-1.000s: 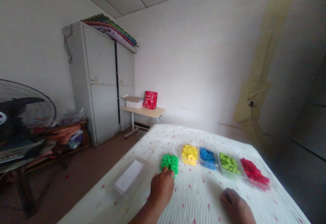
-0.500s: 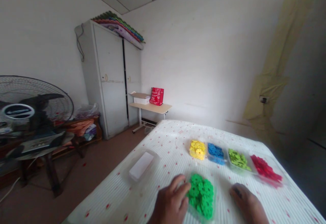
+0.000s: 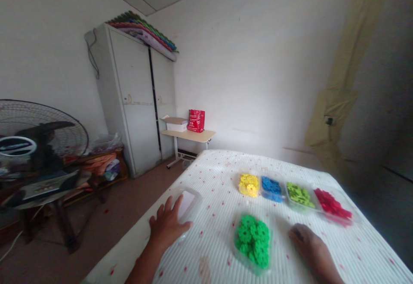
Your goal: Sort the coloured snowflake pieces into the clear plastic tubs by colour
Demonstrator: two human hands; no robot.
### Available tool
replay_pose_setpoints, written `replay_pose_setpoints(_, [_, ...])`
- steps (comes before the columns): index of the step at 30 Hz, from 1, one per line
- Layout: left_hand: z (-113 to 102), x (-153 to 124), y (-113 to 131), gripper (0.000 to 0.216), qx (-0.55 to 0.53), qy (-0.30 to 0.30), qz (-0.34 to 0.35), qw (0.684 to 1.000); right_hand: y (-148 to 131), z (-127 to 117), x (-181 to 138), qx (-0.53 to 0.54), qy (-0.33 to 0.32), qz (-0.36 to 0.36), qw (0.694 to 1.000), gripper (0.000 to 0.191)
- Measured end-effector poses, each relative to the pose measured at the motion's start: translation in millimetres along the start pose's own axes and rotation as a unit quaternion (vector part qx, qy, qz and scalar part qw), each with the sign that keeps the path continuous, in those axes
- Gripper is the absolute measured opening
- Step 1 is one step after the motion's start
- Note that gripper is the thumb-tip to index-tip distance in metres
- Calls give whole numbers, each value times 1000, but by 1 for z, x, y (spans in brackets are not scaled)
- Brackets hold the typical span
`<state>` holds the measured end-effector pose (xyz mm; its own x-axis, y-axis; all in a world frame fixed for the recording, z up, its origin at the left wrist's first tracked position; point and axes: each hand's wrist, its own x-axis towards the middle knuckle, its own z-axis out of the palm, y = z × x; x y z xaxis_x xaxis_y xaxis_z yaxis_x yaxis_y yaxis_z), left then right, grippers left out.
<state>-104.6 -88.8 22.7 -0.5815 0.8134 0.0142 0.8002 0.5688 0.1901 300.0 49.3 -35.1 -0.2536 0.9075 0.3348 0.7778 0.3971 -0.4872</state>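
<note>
My left hand, fingers spread, reaches over the near side of a clear plastic lid or tray with a white rectangular piece in it. Whether the fingertips touch it I cannot tell. My right hand rests on the table with its fingers curled together. A dark patch shows by its thumb, and what it holds, if anything, is hidden. Between my hands stands a clear container full of green flower-shaped plastic pieces.
Beyond my right hand is a row of clear tubs with yellow pieces, blue pieces, lime-green pieces and red pieces. They stand on a white ribbed cloth with red dots. A fan is off to the left.
My left hand has left the side of the green-piece container and moved left to the clear lid, its fingers spreading. My right hand stays in nearly the same place. The view has shifted slightly.
</note>
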Motion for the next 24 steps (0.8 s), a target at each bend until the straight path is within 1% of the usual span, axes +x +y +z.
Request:
replay_pose_setpoints(5, [-4, 1, 1, 80, -16, 15, 5, 1000, -1, -1, 1, -1, -9, 6, 1000, 30])
replay_pose_setpoints(11, [-7, 2, -2, 74, -6, 84, 9, 996, -5, -4, 1, 4, 0, 4, 1000, 29])
replay_pose_setpoints(13, [-10, 1, -1, 75, -2, 94, 16, 995, -5, -3, 1, 1, 0, 6, 1000, 29])
replay_pose_setpoints(18, [-15, -2, 4, 75, 7, 88, 28, 996, -6, -3, 1, 1, -1, 9, 1000, 28])
replay_pose_setpoints(24, [-6, -4, 4, 76, 13, 66, 30, 997, -6, -4, 1, 0, 5, 7, 1000, 29])
